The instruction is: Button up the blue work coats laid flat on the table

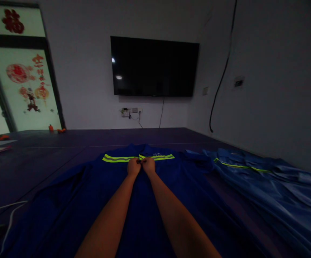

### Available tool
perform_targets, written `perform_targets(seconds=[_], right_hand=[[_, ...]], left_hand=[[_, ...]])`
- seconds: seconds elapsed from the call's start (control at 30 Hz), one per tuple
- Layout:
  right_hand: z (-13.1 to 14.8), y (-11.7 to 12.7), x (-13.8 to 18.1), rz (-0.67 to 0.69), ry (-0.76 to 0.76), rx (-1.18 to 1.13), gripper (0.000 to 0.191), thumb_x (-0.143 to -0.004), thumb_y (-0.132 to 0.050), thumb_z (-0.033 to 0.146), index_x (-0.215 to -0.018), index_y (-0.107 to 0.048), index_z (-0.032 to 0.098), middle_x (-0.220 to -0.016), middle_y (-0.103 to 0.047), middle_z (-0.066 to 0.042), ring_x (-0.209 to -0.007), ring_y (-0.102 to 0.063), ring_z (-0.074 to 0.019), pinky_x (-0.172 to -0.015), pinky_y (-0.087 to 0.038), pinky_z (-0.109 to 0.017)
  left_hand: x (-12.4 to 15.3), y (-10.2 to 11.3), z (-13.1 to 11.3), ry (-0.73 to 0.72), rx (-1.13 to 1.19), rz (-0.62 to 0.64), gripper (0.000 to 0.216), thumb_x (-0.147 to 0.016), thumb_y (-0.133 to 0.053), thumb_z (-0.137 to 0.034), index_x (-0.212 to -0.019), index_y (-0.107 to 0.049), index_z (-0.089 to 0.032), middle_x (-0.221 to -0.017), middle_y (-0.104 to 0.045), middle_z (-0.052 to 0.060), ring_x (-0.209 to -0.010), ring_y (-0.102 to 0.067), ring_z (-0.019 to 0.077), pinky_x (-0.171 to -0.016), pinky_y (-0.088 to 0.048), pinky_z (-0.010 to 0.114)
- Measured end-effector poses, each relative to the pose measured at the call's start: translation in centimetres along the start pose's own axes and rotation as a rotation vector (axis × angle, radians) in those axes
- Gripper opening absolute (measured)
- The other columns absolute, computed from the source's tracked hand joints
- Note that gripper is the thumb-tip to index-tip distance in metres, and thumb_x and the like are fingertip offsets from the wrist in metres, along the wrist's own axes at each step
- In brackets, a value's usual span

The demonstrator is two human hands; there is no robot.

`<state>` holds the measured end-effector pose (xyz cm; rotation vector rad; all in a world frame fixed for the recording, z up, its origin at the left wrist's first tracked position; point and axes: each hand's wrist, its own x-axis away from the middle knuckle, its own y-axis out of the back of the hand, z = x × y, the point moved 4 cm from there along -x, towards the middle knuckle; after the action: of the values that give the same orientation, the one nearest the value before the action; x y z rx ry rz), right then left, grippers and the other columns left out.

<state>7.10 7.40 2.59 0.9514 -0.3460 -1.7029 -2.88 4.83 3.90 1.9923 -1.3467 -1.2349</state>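
Note:
A dark blue work jacket (109,186) with a yellow-green reflective stripe (118,158) across its chest lies spread out in front of me, collar at the far end. My left hand (134,166) and my right hand (148,164) meet at the jacket's front middle, just below the stripe. Both are closed, fingers pinched on the jacket's front edges. The fingertips nearly touch, and what lies between them is too small and dark to make out. White marks show on the chest right of my hands.
Right of the jacket lies a second blue garment (263,179) with a yellow-green stripe. A white cable (10,215) curves at the lower left. Small orange objects (51,128) stand near the glass door (23,86). A television (155,68) hangs on the far wall; a black cable (222,75) dangles at right.

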Motion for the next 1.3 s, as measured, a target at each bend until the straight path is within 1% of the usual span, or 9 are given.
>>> perform_targets(seconds=[0.43, 0.7, 0.9, 1.3], right_hand=[[0.38, 0.36, 0.21, 0.019, -0.030, 0.010, 0.021, -0.069, -0.053, 0.009, -0.073, -0.071, 0.019, -0.072, -0.069, -0.003, -0.070, -0.062, -0.0129, -0.067, -0.041, -0.018], [0.49, 0.52, 0.42, 0.028, -0.045, 0.022, 0.018, -0.069, -0.055, 0.010, -0.072, -0.070, 0.020, -0.072, -0.069, -0.003, -0.071, -0.062, -0.0135, -0.065, -0.041, -0.018], [0.54, 0.66, 0.52, 0.027, -0.049, 0.039, 0.015, -0.070, -0.056, 0.013, -0.073, -0.070, 0.019, -0.073, -0.069, -0.004, -0.072, -0.062, -0.0143, -0.065, -0.041, -0.019], [0.76, 0.78, 0.65, 0.028, -0.031, 0.067, 0.020, -0.072, -0.053, 0.012, -0.079, -0.069, 0.019, -0.076, -0.069, -0.005, -0.076, -0.062, -0.0146, -0.067, -0.041, -0.018]], left_hand=[[-0.22, -0.14, 0.31, 0.021, 0.046, 0.006, 0.020, -0.072, -0.049, -0.006, -0.073, -0.067, -0.016, -0.080, -0.068, 0.006, -0.076, -0.060, 0.0152, -0.063, -0.036, 0.021], [-0.47, -0.34, 0.69, 0.045, 0.095, 0.002, 0.022, -0.073, -0.050, -0.006, -0.080, -0.068, -0.015, -0.085, -0.069, 0.006, -0.079, -0.060, 0.0152, -0.066, -0.038, 0.020], [-0.59, -0.53, 0.81, 0.049, 0.130, 0.005, 0.023, -0.071, -0.050, -0.005, -0.079, -0.069, -0.015, -0.082, -0.069, 0.006, -0.077, -0.060, 0.0147, -0.066, -0.040, 0.021], [-0.37, -0.35, 0.64, 0.072, 0.124, -0.014, 0.024, -0.073, -0.048, -0.007, -0.085, -0.068, -0.015, -0.092, -0.068, 0.008, -0.087, -0.060, 0.0163, -0.071, -0.041, 0.021]])
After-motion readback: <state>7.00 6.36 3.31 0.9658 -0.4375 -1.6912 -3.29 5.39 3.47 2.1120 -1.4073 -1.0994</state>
